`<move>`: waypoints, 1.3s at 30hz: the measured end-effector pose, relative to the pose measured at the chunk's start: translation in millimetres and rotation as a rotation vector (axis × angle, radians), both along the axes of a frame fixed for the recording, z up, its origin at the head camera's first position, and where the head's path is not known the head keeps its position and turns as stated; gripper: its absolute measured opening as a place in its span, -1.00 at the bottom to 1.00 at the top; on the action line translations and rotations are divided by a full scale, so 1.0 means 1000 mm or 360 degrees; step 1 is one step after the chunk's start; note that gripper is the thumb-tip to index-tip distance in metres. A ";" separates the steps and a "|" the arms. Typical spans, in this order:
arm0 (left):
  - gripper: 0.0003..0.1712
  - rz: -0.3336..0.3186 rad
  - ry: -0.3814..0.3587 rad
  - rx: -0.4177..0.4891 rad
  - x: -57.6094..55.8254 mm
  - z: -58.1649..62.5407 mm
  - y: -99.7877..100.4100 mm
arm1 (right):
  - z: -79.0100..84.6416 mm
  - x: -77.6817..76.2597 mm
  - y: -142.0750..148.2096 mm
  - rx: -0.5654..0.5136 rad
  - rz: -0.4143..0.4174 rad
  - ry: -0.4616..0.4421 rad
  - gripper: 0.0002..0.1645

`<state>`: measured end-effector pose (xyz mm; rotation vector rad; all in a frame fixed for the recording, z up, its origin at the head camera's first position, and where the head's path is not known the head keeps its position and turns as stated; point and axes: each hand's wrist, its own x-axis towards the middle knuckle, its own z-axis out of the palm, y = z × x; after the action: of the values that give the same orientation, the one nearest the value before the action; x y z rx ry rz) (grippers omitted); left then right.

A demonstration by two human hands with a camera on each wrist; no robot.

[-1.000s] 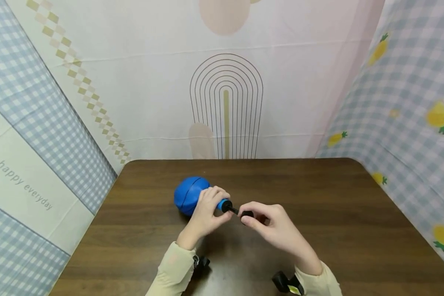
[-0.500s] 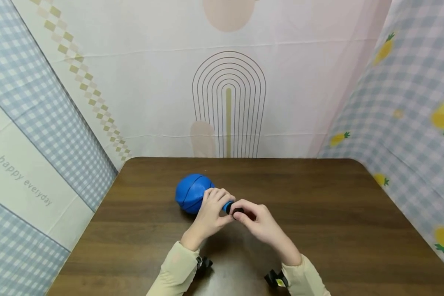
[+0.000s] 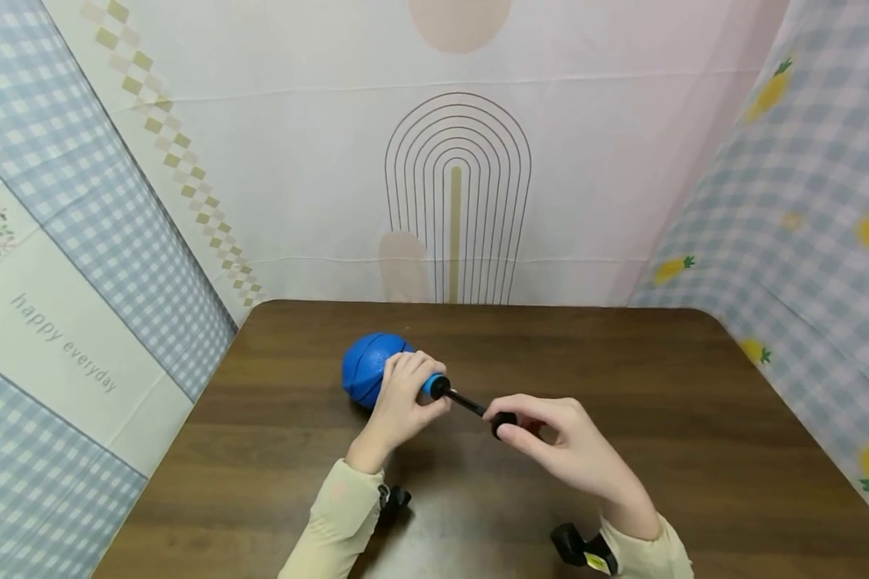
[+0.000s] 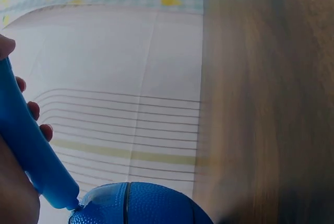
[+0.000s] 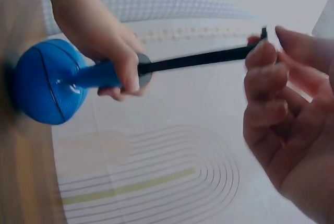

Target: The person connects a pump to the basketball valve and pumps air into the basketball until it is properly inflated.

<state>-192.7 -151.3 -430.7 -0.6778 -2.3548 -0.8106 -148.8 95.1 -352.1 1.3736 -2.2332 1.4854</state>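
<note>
A blue ball [image 3: 368,371] with black seams rests on the table, its surface looking dented and angular. My left hand [image 3: 400,400] grips the blue barrel of a hand pump [image 4: 34,140], whose narrow tip meets the ball in the left wrist view. Out of the barrel's black cap runs a long black rod [image 5: 201,59]. At the rod's far end, my right hand [image 3: 566,441] holds the black handle [image 3: 504,424] between thumb and fingers. Part of the barrel is hidden by the left hand in the head view.
The brown wooden table [image 3: 297,490] has rounded far corners. Behind it hangs a pale patterned cloth [image 3: 319,177], with blue checked cloths at the left and right sides. Black wrist devices sit on both forearms by the sleeves.
The right hand first pushed the pump handle in toward the barrel, then drew it back out to the right, so more rod shows now. The left hand kept its grip.
</note>
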 end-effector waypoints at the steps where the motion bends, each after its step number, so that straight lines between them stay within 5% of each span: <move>1: -0.68 -0.0006 -0.0004 -0.0006 0.000 0.000 0.001 | -0.001 -0.001 0.003 -0.0030 0.0048 -0.0026 -0.66; 7: -0.71 -0.0043 0.0036 -0.0015 0.007 0.000 0.018 | -0.022 -0.015 -0.002 -0.0171 0.0065 -0.0269 -0.77; 14: -0.59 -0.0199 -0.0007 -0.0016 0.014 -0.004 0.038 | -0.042 -0.020 -0.019 -0.0031 -0.0086 -0.0263 -0.83; 23: -0.74 -0.0077 0.0139 0.0037 0.012 -0.004 0.046 | -0.012 -0.009 -0.004 0.0095 -0.0294 -0.0095 -0.84; 29: -0.81 -0.0003 0.0140 0.0101 0.007 0.001 0.039 | 0.014 0.008 0.012 -0.0040 -0.0233 0.0026 -0.68; 34: -0.78 -0.0026 0.0163 0.0110 0.010 -0.001 0.038 | 0.001 0.002 0.000 -0.0072 -0.0120 -0.0090 -0.76; 39: -0.69 -0.0073 0.0309 0.0044 0.015 -0.001 0.038 | -0.022 -0.011 -0.020 0.0033 -0.0145 -0.0185 -0.86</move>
<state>-177.4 -113.0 -431.9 -0.7659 -2.1577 -0.7596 -160.2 75.5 -374.1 1.2020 -2.3524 1.5531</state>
